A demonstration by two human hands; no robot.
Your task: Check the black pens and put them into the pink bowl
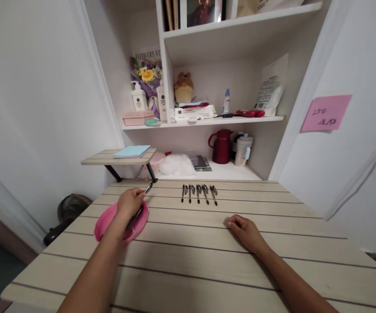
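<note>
My left hand [130, 204] is closed on a pen [148, 188] with a dark body and a light, shiny tip end, held above the pink pouch [105, 219]. The pouch lies on its side of the table with its mouth open, and dark pens [135, 218] show inside, partly covered by my hand and forearm. In the middle of the table several black pens [198, 194] are lined up side by side, each with a small dark cap-like piece beside its upper part. My right hand [242, 227] rests on the table to the right of that row, fingers curled in, with nothing visible in them.
The light slatted table [188, 261] meets a white shelf unit at the back. On a small raised stand [103, 157] at back left lies a blue notepad [132, 151]. A red jug [222, 147] and a pale cup [243, 150] stand on the lowest shelf.
</note>
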